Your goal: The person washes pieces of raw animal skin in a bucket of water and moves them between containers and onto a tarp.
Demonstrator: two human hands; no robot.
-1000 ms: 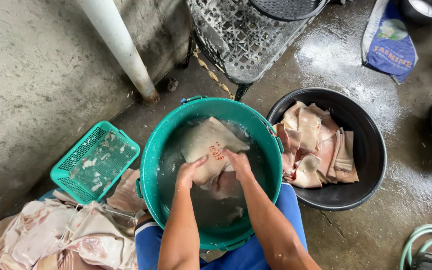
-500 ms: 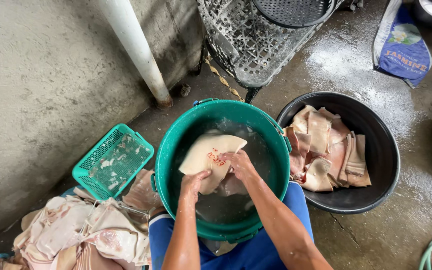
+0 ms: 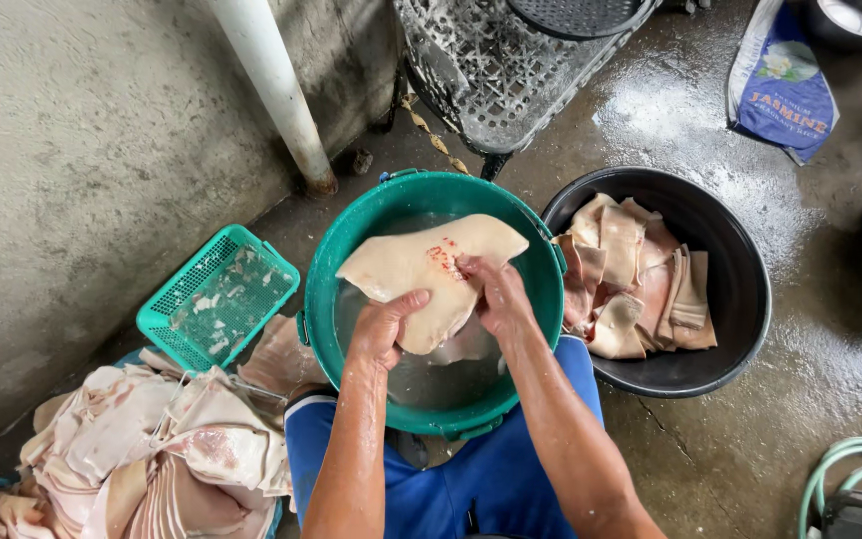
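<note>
A: Nearest the camera, both forearms are reaching forward and down over blue-clad knees into the green bucket, which I'm taking as the landmark.

B: Hand pose?

A: The left hand is gripping the near lower edge of a pale pork skin sheet, thumb on top, fingers curling under it. The right hand is clenching the sheet near its middle, by a red stamp mark, knuckles up, wrist bending inward. Both wrists are wet.

B: And the sheet itself?

A: It is being held above the water inside the bucket, spread almost flat, its far end pointing to the bucket's far right rim. More pale pieces are lying under the water below it.

B: Advice for the rinsing, as you judge it?

A: Slippery stuff, I'd think. Keeping the thumbs pinching the edge, working over the bucket so drips are falling back in, and turning the sheet to check both faces.

B: Around the bucket?

A: Left and nearer, a heap of skins is lying on the floor. Just left, a small green basket is sitting with scraps in it. Right, touching the rim, a black basin is holding stacked pieces. Beyond, a white pipe and a grey crate.
</note>
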